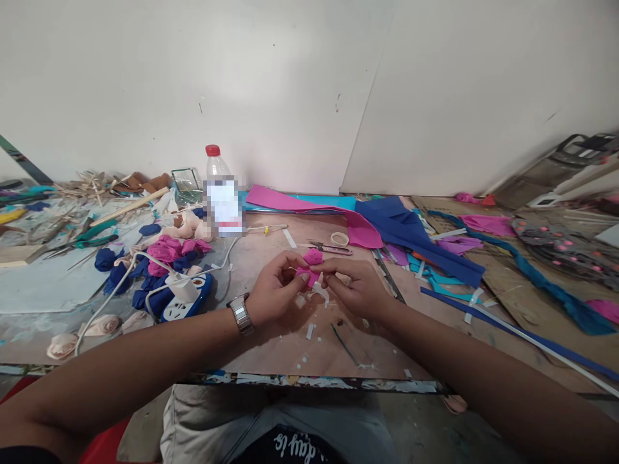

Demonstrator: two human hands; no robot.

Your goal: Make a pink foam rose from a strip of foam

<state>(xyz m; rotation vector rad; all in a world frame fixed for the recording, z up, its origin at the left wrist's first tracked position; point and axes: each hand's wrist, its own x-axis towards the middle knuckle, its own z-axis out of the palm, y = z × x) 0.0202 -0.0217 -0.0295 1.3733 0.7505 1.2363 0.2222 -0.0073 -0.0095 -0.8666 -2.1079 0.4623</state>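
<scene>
Both hands are pinching a small pink foam flower [311, 265] just above the worktable [271, 348]: the left hand [273, 293] is closing its fingers around it, the right hand [355, 287] apparently gripping its edge, near a white tape strip [320, 291].

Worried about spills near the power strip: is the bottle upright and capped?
Upright and capped: the bottle stands on the table by the wall, its red cap on top.

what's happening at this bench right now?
A person at a cluttered table pinches a small pink foam piece between both hands, left hand and right hand, above the surface. Finished pink and blue foam flowers lie by a power strip to the left; foam sheets lie behind.
</scene>
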